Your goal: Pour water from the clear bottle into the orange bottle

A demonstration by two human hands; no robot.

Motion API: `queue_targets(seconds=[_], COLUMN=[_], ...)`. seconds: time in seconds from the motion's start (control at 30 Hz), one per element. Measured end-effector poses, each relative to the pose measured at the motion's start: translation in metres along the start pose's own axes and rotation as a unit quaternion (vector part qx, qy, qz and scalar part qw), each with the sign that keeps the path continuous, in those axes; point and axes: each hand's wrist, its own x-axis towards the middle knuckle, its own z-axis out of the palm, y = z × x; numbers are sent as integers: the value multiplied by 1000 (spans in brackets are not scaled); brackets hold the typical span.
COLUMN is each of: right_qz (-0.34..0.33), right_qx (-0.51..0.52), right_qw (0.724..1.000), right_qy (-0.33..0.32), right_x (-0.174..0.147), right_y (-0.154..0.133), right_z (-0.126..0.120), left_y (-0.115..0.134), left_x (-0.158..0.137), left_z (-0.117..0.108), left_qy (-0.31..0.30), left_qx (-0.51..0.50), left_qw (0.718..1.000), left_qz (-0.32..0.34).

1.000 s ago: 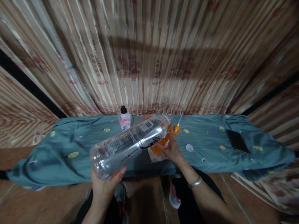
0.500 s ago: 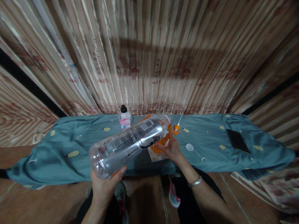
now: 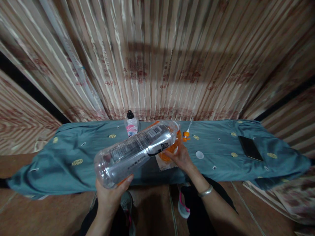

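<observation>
My left hand (image 3: 112, 193) is wrapped round the base of a big clear plastic bottle (image 3: 137, 152) with a silver label. The bottle lies tilted in the air, its mouth end at the upper right, over an orange see-through bottle (image 3: 169, 152). Around that orange bottle, my right hand (image 3: 180, 154) is closed, its thumb near the big bottle's label. Where the two mouths meet is hidden, so I cannot tell whether they touch. Beneath the orange bottle is a pale cloth (image 3: 163, 165). An orange pump head (image 3: 186, 135) with a clear tube lies just beyond my right hand.
A small clear bottle (image 3: 132, 126) with a black cap and pink label stands at the back. To the right are a white round disc (image 3: 199, 155) and a black tablet-like slab (image 3: 249, 148). Everything rests on a green cloth-covered table (image 3: 81, 144), with a striped curtain (image 3: 157, 59) behind.
</observation>
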Motion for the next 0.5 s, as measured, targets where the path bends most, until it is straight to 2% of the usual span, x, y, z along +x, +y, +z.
queue_targets(seconds=[0.07, 0.23, 0.5], right_qz=[3, -1, -14], right_qx=[-1, -4, 1], right_qw=[1000, 1000, 1000], right_qy=[2, 7, 3], right_x=[0, 0, 0], right_y=[0, 0, 2], right_z=[0, 1, 1], left_y=[3, 9, 1], left_x=[0, 1, -1], left_z=[1, 3, -1], left_qy=[2, -10, -16], left_qx=[-12, -17, -8], left_qw=[1000, 1000, 1000], left_qz=[-21, -23, -18])
